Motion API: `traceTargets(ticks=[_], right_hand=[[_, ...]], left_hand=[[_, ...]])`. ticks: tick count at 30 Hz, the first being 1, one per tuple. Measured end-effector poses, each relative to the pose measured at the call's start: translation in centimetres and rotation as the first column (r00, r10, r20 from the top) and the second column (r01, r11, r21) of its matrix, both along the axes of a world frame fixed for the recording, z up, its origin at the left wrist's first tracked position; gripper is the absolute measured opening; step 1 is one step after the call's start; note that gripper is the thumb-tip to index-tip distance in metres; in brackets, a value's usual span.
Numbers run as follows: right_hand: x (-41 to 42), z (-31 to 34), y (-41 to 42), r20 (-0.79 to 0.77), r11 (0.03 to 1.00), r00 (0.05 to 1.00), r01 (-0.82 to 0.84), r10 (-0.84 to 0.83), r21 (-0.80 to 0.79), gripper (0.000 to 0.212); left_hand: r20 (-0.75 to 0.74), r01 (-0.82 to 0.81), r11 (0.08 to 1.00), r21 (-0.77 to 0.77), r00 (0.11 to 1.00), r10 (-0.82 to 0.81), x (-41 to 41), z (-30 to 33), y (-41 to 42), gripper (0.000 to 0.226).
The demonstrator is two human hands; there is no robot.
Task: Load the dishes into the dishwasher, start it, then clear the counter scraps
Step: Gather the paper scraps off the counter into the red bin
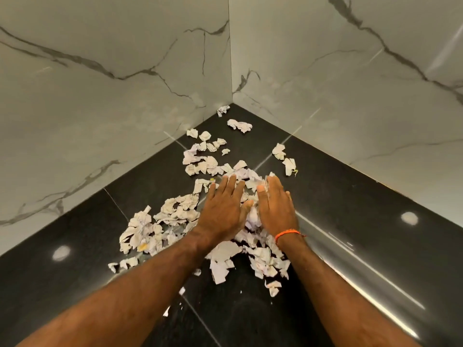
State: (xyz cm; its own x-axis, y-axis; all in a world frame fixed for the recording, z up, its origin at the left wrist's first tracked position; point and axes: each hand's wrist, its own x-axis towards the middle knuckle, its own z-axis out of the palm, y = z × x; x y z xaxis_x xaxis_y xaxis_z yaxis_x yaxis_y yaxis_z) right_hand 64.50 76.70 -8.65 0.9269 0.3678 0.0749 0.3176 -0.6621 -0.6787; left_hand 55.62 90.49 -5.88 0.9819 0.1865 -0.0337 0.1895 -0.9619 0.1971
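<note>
Clearing the counter: the left hand (223, 210) and right hand (275, 206) lie flat with fingers straight at centre frame, palms angled toward each other, pressing on a heap of torn paper scraps (160, 225) on the black countertop (350, 201). Most scraps lie uncollected, strewn from the marble-walled corner (230, 102) to lower centre. No dishwasher shows; that stage cannot be judged.
</note>
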Motion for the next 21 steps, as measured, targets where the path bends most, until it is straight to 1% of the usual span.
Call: traceTargets(ticks=[1, 2, 3, 4, 5, 6, 7, 8, 10, 11, 12, 13, 16, 19, 21], right_hand=[[0.9, 0.5, 0.4, 0.065, 0.998, 0.997, 0.037, -0.04, 0.045, 0.043], [2.7, 0.9, 0.9, 0.134, 0.993, 0.986, 0.094, -0.102, 0.066, 0.036], [5.0, 1.1, 1.2, 0.162, 0.99, 0.976, 0.142, -0.144, 0.028, 0.038], [7.5, 0.9, 1.4, 0.133, 0.984, 0.977, 0.173, -0.166, -0.045, 0.045], [9.8, 0.5, 1.7, 0.055, 0.973, 0.982, 0.188, -0.182, -0.134, 0.054], [11.4, 0.0, 2.2, -0.018, 0.963, 0.984, 0.168, -0.175, -0.211, 0.061], [12.4, -0.5, 3.1, -0.046, 0.961, 0.991, 0.109, -0.125, -0.253, 0.064], [12.7, -0.9, 4.1, -0.029, 0.968, 0.999, 0.012, -0.02, -0.252, 0.064], [13.1, -1.3, 6.3, 0.016, 0.955, 0.967, -0.248, 0.254, -0.165, 0.057], [13.5, -1.1, 7.3, 0.009, 0.936, 0.941, -0.337, 0.339, -0.102, 0.054], [14.5, -1.2, 8.4, -0.01, 0.925, 0.927, -0.375, 0.375, -0.058, 0.052], [15.8, -1.3, 9.4, -0.016, 0.925, 0.926, -0.377, 0.377, -0.046, 0.053], [20.3, -1.8, 12.8, -0.011, 0.948, 0.954, -0.298, 0.299, -0.114, 0.063], [23.0, -1.9, 16.6, -0.024, 0.959, 0.961, -0.276, 0.275, -0.063, 0.067], [24.9, -1.9, 20.0, -0.024, 0.952, 0.953, -0.303, 0.302, -0.049, 0.07]], left_hand=[[-0.004, -0.02, 0.999, -0.026, 1.0, 0.02, 1.0, 0.1, 0.4, 0.068], [-0.008, -0.04, 0.998, -0.048, 0.999, 0.039, 2.2, 0.2, 1.0, 0.066], [-0.013, -0.051, 0.997, -0.065, 0.999, 0.051, 3.3, 0.2, 1.6, 0.065], [-0.02, -0.058, 0.996, -0.075, 0.998, 0.056, 4.5, 0.3, 2.3, 0.064], [-0.026, -0.063, 0.995, -0.076, 0.998, 0.061, 5.6, 0.4, 3.1, 0.063], [-0.028, -0.067, 0.995, -0.07, 0.997, 0.066, 6.5, 0.4, 3.9, 0.063], [-0.03, -0.072, 0.995, -0.064, 0.997, 0.07, 7.5, 0.3, 4.8, 0.063], [-0.031, -0.076, 0.996, -0.055, 0.997, 0.075, 8.5, 0.1, 5.7, 0.063], [-0.047, -0.082, 0.996, -0.038, 0.996, 0.08, 10.2, -0.6, 8.1, 0.065], [-0.053, -0.078, 0.997, -0.023, 0.996, 0.077, 10.8, -0.8, 9.4, 0.068], [-0.059, -0.079, 0.997, 0.002, 0.995, 0.079, 11.5, -1.1, 10.7, 0.071], [-0.056, -0.086, 0.996, 0.019, 0.995, 0.087, 12.0, -1.3, 11.9, 0.073], [-0.054, -0.174, 0.984, 0.047, 0.983, 0.176, 13.4, -1.6, 15.7, 0.07], [-0.013, -0.246, 0.963, 0.106, 0.968, 0.249, 14.3, -1.5, 18.6, 0.076], [-0.022, -0.265, 0.962, 0.061, 0.964, 0.267, 15.7, -2.0, 20.5, 0.086]])
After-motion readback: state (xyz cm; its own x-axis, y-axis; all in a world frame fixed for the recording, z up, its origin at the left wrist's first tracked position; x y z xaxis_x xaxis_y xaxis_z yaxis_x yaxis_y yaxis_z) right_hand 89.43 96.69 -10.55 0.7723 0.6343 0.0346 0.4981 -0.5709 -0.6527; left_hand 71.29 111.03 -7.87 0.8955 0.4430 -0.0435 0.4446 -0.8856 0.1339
